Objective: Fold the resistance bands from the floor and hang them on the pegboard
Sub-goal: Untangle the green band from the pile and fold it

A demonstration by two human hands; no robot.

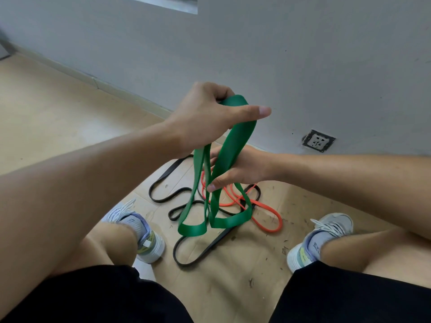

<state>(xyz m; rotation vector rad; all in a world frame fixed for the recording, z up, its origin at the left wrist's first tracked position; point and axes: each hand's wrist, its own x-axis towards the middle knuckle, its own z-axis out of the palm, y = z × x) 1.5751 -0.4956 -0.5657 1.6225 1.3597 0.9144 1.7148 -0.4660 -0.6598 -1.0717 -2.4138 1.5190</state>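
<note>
A wide green resistance band (235, 141) hangs doubled in front of me, its two lower loops dangling just above the floor. My left hand (210, 115) grips the top fold, thumb stretched out to the right. Lower down, my right hand (238, 169) pinches the hanging strands together at mid-height. On the floor beneath lie a thin orange band (268, 213) and a black band (163, 180), tangled over each other. The pegboard is out of view.
I squat with a grey sneaker (140, 231) at the left and another (324, 238) at the right of the bands. A grey wall (326, 66) with a low socket (318, 141) stands close behind. The wooden floor (46, 113) stretches to the left.
</note>
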